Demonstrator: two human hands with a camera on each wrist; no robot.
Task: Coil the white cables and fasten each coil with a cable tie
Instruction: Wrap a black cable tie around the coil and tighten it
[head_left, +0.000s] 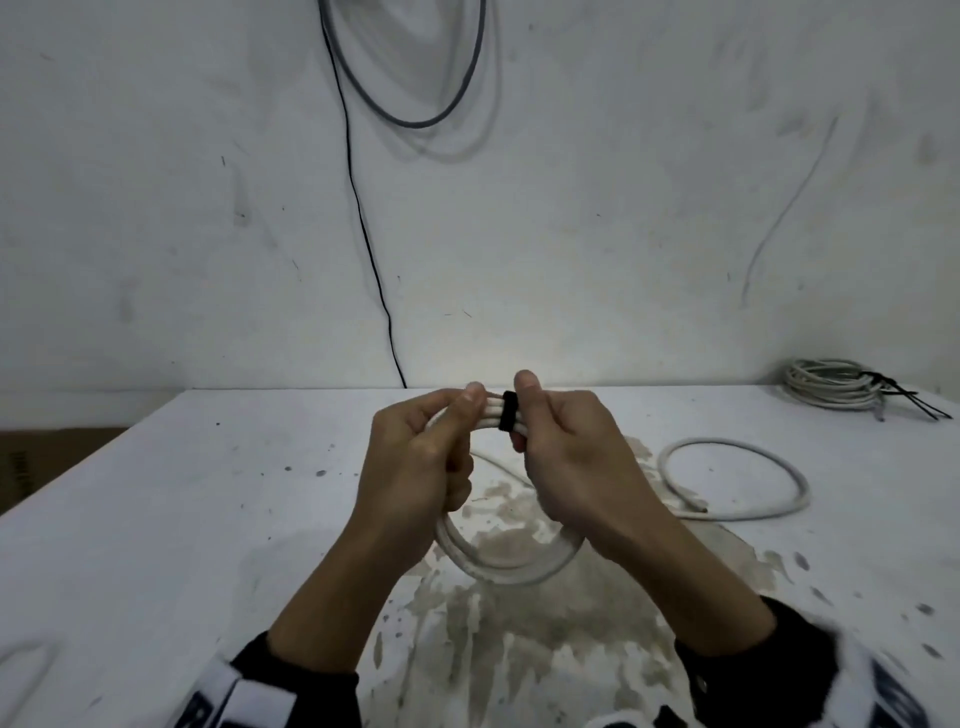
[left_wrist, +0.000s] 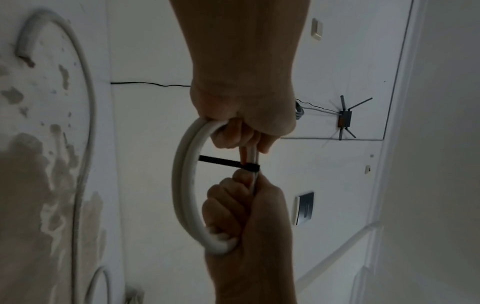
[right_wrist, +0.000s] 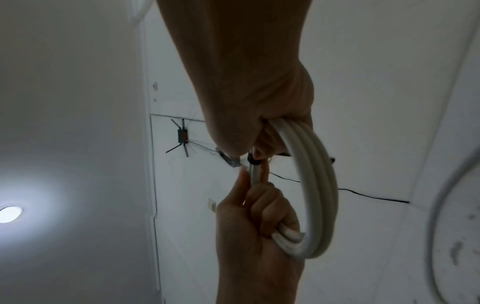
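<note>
Both hands hold a coil of white cable (head_left: 511, 569) up over the table (head_left: 182, 519). A black cable tie (head_left: 508, 410) is wrapped round the top of the coil between the hands. My left hand (head_left: 462, 415) grips the strands just left of the tie. My right hand (head_left: 524, 410) grips them just right of it, thumb beside the band. In the left wrist view the tie (left_wrist: 249, 165) has a tail sticking out across the coil (left_wrist: 182, 185). The right wrist view shows the coil (right_wrist: 319, 185) hanging from both fists and the tie (right_wrist: 252, 160).
A loose white cable (head_left: 737, 478) lies looped on the table to the right. A tied coil (head_left: 831, 387) with black tie tails sits at the far right corner. A thin black wire (head_left: 363, 234) runs down the wall behind. The tabletop is stained.
</note>
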